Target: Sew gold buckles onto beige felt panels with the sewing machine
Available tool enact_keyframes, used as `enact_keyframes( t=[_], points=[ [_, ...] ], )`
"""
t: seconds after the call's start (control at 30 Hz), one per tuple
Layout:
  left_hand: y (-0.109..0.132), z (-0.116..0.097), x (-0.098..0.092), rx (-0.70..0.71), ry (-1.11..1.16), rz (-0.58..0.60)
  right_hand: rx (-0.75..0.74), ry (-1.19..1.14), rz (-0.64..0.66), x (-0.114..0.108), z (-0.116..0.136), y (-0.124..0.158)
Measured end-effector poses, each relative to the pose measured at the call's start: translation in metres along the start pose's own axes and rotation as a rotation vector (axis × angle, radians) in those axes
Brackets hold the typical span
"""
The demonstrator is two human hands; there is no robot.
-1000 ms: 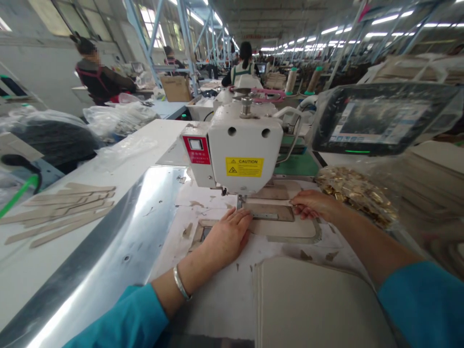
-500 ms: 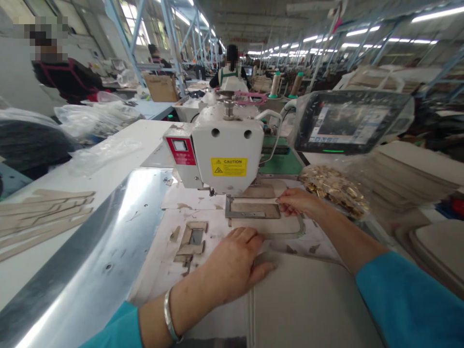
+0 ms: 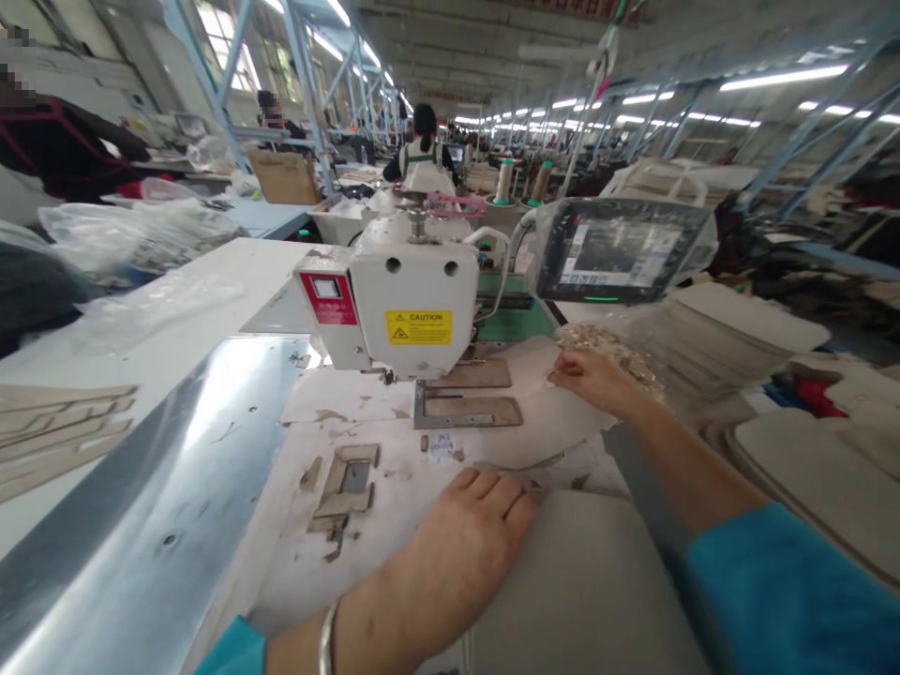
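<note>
My right hand [image 3: 587,380] pinches the near-right part of a thin beige panel [image 3: 545,417], a leather-like sheet with rounded corners. That sheet lies tilted and bent beside the metal clamp frame [image 3: 468,412] of a white sewing machine [image 3: 414,281]. Closer to me, my left hand [image 3: 474,534] is closed over the top left corner of a second beige panel [image 3: 577,581]; its thumb is hidden. A silver bangle circles the left wrist. Left of the clamp, a small beige frame-shaped template [image 3: 346,487] rests on the white work surface.
A plastic-wrapped screen [image 3: 611,251] stands behind right, above a bag of gold-coloured metal pieces [image 3: 619,352]. Stacked beige panels [image 3: 745,328] lie at the right. Beige strips [image 3: 63,412] lie on the left table beyond a shiny metal plate [image 3: 161,506]. A person [image 3: 423,155] sits ahead.
The sheet in my right hand has slid right, out from under the clamp frame, and now bends. My left hand has shifted slightly, its fingers now curled at the front panel's corner. The view has turned right.
</note>
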State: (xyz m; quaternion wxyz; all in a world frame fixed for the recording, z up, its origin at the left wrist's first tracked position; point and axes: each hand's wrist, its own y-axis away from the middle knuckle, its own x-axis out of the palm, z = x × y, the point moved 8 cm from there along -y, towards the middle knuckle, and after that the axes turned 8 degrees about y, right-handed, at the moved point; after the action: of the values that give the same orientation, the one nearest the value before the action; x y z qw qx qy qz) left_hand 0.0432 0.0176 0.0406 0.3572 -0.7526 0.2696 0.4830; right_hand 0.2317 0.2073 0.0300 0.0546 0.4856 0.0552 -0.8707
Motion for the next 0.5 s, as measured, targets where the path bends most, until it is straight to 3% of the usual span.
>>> enact_keyframes(
  t=[0.1, 0.2, 0.37, 0.43, 0.5],
  points=[
    [0.002, 0.004, 0.001, -0.015, -0.023, -0.069, -0.008, -0.159, 0.043, -0.019, -0.013, 0.025],
    [0.004, 0.008, 0.004, -0.005, -0.041, -0.111, 0.085, -0.278, 0.050, -0.031, -0.026, 0.054],
    [0.005, 0.008, 0.002, 0.062, -0.087, -0.199, 0.267, -0.378, -0.077, -0.052, -0.053, 0.102],
    [0.004, 0.008, 0.001, 0.065, -0.068, -0.199, 0.303, -0.377, -0.161, -0.076, -0.070, 0.133],
    [0.002, 0.006, 0.001, 0.050, -0.033, -0.159, 0.314, -0.273, -0.280, -0.115, -0.091, 0.177]
  ],
)
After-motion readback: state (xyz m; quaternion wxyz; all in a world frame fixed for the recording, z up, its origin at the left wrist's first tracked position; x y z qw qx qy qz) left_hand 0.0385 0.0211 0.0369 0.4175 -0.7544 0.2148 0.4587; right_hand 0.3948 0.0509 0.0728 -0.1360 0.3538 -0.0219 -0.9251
